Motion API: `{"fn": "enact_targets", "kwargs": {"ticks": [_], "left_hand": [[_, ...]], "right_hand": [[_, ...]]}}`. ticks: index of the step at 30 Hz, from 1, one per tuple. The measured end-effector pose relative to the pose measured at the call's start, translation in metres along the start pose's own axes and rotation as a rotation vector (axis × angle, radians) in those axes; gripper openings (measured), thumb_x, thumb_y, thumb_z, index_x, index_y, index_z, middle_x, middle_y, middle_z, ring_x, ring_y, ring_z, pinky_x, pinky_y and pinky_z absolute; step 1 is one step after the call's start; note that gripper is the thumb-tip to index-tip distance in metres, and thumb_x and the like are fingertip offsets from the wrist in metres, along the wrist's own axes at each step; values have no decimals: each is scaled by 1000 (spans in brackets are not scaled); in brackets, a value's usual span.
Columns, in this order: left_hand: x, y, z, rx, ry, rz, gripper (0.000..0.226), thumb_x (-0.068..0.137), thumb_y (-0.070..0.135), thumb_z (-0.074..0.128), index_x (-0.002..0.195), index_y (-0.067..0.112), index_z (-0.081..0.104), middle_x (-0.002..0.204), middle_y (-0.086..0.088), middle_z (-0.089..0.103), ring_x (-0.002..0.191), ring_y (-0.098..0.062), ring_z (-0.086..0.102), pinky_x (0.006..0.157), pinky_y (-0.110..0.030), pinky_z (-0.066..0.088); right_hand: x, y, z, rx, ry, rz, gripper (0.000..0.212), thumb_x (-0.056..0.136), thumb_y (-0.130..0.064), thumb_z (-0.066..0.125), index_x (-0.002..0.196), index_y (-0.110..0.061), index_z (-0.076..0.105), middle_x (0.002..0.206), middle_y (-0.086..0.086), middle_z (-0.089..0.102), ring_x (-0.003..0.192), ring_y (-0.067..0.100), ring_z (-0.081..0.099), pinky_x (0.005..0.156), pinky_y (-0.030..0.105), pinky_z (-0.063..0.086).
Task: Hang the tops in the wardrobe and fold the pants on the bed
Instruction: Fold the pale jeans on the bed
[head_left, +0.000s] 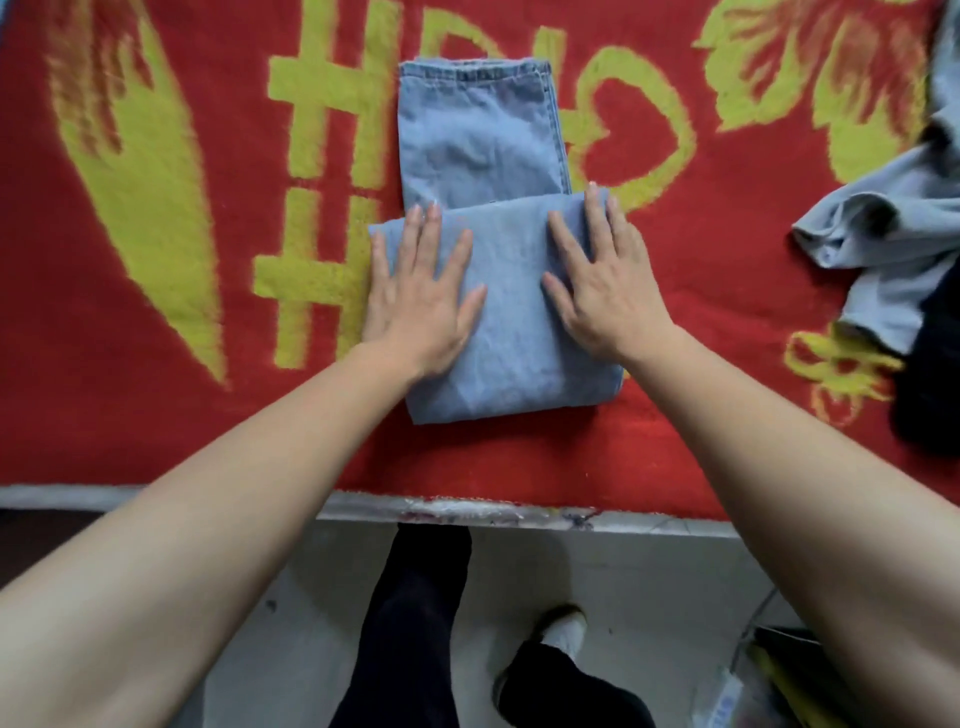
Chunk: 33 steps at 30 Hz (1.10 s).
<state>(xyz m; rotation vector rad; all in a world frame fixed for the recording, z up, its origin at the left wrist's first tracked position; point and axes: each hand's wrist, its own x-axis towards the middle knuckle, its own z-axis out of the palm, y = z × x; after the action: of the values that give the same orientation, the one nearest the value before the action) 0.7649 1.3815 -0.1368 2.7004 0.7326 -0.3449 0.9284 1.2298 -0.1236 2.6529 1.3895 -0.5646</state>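
pants of pale blue denim lie on the bed, near its front edge and about midway across the view, laid lengthwise away from the person. their near part is doubled over into a thicker slab whose fold line runs crosswise at its far side. beyond it a narrower length runs on to a stitched hem.

both hands rest flat on the folded slab. the left hand lies on its left half, fingers straight and spread apart, the little finger along the left edge of the cloth and the longer fingertips reaching the fold line. the right hand lies on the right half, fingers likewise straight and fanned, the tips at the fold line near the right corner. neither hand curls round or pinches the denim, and bare cloth shows between the two thumbs.

under the pants is a red blanket with large yellow figures, reaching the bed's pale front edge. well apart to the right lies a crumpled grey-blue garment, and a dark garment touches its near side. below the edge are a pale floor, the person's dark trousers and a light shoe.
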Motion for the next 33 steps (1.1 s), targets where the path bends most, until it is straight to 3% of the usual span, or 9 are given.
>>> {"fn": "enact_targets", "kwargs": {"ticks": [2,6,14,18,22,25,28,33], "left_hand": [[7,-13,16,83,-101,27,72,98,62,15,157,26,-6,164,-11,-17,151,-25,-18,120,-55,-10],[29,-28,35,119,-148,48,74,91,70,-3,147,31,-31,159,-8,-33,146,-23,-31,112,-52,-26],[37,-31,32,92,-218,47,75,88,74,-3,139,36,-43,151,-5,-46,139,-20,-43,107,-50,-33],[32,-27,22,61,-221,39,76,92,72,9,149,35,-26,159,-6,-32,146,-21,-31,114,-51,-23],[29,-22,5,-20,-67,25,68,99,57,34,157,25,18,165,-8,11,152,-23,8,119,-56,2],[38,-23,-5,-56,49,-41,62,98,45,46,149,11,35,147,-11,41,138,-27,34,114,-53,18],[46,-20,-8,-43,52,-111,54,98,44,46,141,12,44,132,-12,47,124,-31,41,104,-48,24],[47,-11,-9,24,60,-148,41,102,44,34,120,15,58,113,-11,52,106,-30,45,90,-46,28]], "right_hand": [[4,1,14,-21,-103,41,68,102,-54,26,160,-27,3,166,14,-14,153,35,-11,122,54,7],[28,6,34,-27,-241,91,70,99,-64,13,156,-35,-17,161,4,-33,149,31,-27,121,57,-6],[37,10,35,31,-326,101,72,97,-68,15,154,-40,-19,158,1,-39,148,30,-31,118,58,-12],[32,9,29,57,-265,78,72,98,-65,21,158,-37,-8,163,3,-29,151,32,-21,120,59,-5],[26,12,18,105,-73,47,80,93,-62,46,159,-27,18,166,11,6,146,38,20,113,54,25],[37,21,8,237,-33,88,94,86,-64,58,159,-23,16,163,12,15,140,37,29,109,51,30],[46,28,2,263,1,41,80,92,-61,54,156,-22,25,156,12,28,135,37,35,109,49,32],[47,32,-10,476,46,136,51,99,-50,52,141,-21,48,122,12,45,103,40,59,92,44,46]]}}
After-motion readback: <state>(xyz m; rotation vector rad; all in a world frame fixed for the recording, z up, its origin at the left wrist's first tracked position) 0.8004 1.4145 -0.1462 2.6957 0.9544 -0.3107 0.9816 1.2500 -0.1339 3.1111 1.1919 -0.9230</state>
